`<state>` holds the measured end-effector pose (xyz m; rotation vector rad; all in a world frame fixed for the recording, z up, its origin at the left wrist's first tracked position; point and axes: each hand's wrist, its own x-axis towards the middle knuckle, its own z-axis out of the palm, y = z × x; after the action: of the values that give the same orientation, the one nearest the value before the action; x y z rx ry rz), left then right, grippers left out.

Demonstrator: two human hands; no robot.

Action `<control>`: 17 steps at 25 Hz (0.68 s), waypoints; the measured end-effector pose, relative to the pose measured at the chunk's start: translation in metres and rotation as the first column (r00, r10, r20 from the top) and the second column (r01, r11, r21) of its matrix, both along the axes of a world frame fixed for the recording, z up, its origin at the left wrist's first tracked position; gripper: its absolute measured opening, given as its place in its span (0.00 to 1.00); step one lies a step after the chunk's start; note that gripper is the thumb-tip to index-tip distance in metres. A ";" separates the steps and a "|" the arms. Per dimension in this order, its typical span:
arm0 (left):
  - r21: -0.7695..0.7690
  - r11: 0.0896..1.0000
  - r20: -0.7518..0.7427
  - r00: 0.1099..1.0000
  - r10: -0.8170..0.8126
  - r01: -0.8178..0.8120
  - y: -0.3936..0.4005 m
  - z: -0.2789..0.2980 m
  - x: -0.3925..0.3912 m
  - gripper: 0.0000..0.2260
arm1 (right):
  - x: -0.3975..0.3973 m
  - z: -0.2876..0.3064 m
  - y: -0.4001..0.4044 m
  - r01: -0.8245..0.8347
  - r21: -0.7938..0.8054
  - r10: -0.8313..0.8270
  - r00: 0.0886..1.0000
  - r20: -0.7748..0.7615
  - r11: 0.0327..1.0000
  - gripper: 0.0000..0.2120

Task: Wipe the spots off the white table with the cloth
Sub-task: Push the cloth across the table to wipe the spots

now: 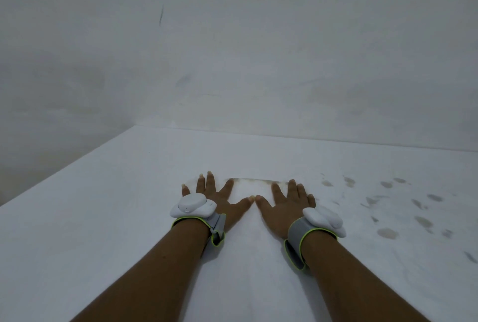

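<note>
Your flat, spread left hand (222,198) and right hand (284,202) press the white cloth (248,188); the spots (388,207) lie right of it, nearer your right hand.

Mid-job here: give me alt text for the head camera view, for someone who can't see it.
Both hands, left hand and right hand, press flat with spread fingers on a white cloth on the white table, thumbs nearly touching. The cloth's far edge looks brown-stained. Greyish spots dot the table to the right of the hands.
</note>
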<state>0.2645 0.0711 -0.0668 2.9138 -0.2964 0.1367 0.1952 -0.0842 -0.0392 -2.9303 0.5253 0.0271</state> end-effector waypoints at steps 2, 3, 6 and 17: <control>0.002 1.000 0.000 1.000 0.005 -0.005 0.001 0.000 -0.016 0.46 | -0.013 -0.003 0.001 0.011 -0.012 -0.011 1.000 0.011 1.000 0.35; 0.005 1.000 -0.003 1.000 0.000 0.000 0.002 0.001 -0.024 0.46 | -0.021 -0.003 0.001 0.013 -0.012 -0.013 1.000 0.018 1.000 0.35; 0.014 1.000 -0.006 1.000 -0.006 0.007 0.004 0.003 -0.049 0.45 | -0.043 -0.004 0.003 0.012 -0.002 -0.012 1.000 0.023 1.000 0.36; 0.065 0.998 -0.033 0.999 -0.023 0.025 0.011 0.012 -0.120 0.41 | -0.116 -0.001 0.011 0.019 0.016 -0.019 0.999 0.029 1.000 0.36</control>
<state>0.1440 0.0818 -0.0546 2.9732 -0.3371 0.0779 0.0792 -0.0733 -0.0402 -2.9059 0.5456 -0.0133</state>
